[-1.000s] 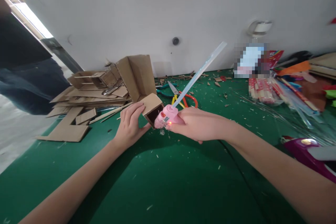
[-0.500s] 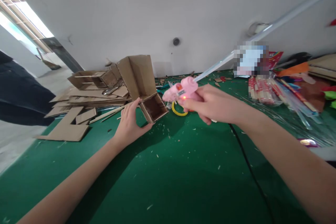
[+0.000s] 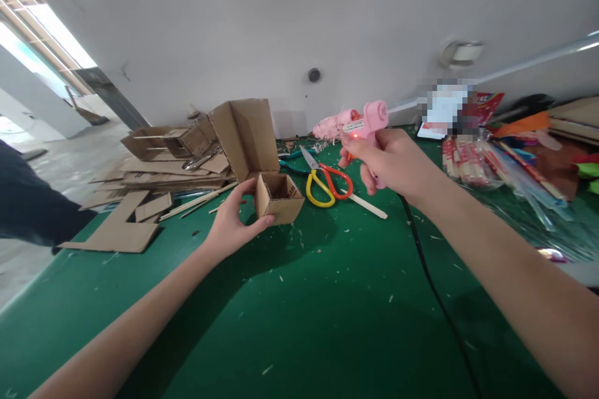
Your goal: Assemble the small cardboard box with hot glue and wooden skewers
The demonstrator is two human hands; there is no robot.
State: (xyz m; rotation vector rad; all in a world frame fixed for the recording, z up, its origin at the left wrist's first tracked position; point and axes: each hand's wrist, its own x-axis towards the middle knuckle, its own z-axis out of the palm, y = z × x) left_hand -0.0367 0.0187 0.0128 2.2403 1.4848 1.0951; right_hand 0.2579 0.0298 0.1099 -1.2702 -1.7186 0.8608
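My left hand (image 3: 236,218) grips a small open-topped cardboard box (image 3: 283,209) from its left side, thumb in front and fingers behind. Right behind the box stands a taller folded cardboard piece (image 3: 248,137). In my right hand (image 3: 386,165) is a pink hot glue gun (image 3: 349,124), its nozzle pointing left and a small orange light glowing on its side. The gun is held above the table, apart from the box. Below it lie scissors (image 3: 321,184) with one yellow and one red handle, beside a pale stick (image 3: 367,204).
Cardboard sheets (image 3: 126,224) and a cardboard model (image 3: 173,140) are piled at the left, with thin wooden sticks (image 3: 196,201). Packaged craft supplies (image 3: 472,162) and a phone (image 3: 442,112) lie at the right. A black cord (image 3: 430,280) runs across the green table (image 3: 299,312). A person's dark-clothed leg (image 3: 35,193) shows at far left.
The glue gun has moved up and right, away from the box, uncovering the scissors and pale stick. The small box has turned and tipped more upright in my left hand. The person's leg has shifted left.
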